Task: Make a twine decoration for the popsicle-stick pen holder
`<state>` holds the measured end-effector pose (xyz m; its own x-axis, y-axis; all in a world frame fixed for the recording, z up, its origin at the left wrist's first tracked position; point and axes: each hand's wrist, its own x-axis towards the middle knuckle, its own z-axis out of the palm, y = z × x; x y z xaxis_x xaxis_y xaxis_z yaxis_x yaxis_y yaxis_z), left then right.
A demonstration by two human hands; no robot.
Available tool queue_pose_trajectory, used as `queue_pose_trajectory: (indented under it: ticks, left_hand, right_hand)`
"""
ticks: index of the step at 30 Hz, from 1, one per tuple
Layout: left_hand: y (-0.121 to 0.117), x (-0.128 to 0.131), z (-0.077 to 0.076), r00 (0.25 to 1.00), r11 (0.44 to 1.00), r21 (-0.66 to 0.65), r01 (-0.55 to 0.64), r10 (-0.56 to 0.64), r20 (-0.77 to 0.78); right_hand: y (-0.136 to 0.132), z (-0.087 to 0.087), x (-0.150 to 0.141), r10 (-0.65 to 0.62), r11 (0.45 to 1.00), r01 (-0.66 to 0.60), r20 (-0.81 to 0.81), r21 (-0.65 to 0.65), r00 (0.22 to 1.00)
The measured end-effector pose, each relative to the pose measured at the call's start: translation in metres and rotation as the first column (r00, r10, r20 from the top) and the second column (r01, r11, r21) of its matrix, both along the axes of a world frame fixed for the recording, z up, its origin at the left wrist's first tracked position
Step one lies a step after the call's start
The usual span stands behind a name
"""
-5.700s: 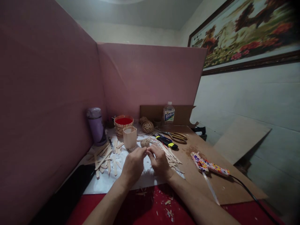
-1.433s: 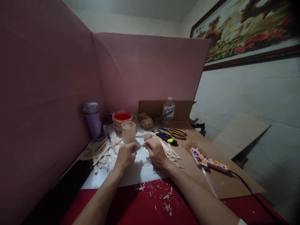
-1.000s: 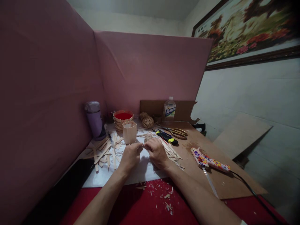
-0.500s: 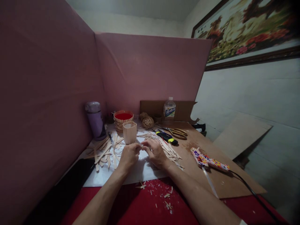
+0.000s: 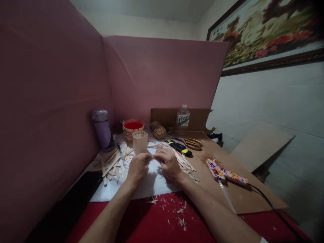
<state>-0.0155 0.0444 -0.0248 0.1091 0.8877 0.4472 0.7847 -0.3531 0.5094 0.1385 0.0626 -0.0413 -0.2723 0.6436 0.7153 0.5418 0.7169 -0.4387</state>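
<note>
While pale wood shavings lie scattered on the red cloth nearest the person, the bare left hand and bare right hand are close together above the white sheet, fingertips pinching a thin pale strand between them. Beyond the left hand stands a square-cornered pale wooden container; behind it, a round red-lined wooden basket.
</note>
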Motion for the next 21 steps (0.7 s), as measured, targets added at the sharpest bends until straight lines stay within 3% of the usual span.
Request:
queue_pose_trajectory:
  ticks: [4,10,15,21]
  left_hand:
    - [-0.002,0.002,0.002,1.0,1.0,0.004,0.02,-0.02,0.0]
    - [-0.006,0.004,0.004,1.0,1.0,-0.022,0.008,-0.008,-0.005]
    - [-0.004,-0.005,0.015,0.991,0.996,-0.066,-0.06,0.052,-0.125]
    - [0.009,-0.035,0.047,0.972,0.993,-0.072,-0.097,0.079,-0.22]
  right_hand:
    - [-0.006,0.007,-0.001,-0.073,0.984,0.037,0.205,0.171,0.976]
    - [-0.009,0.009,-0.004,-0.179,0.966,0.089,0.378,0.242,0.909]
    - [-0.004,0.01,0.002,-0.206,0.972,0.175,0.215,0.156,0.955]
    - [0.014,0.027,0.015,-0.298,0.95,0.291,-0.046,-0.115,0.953]
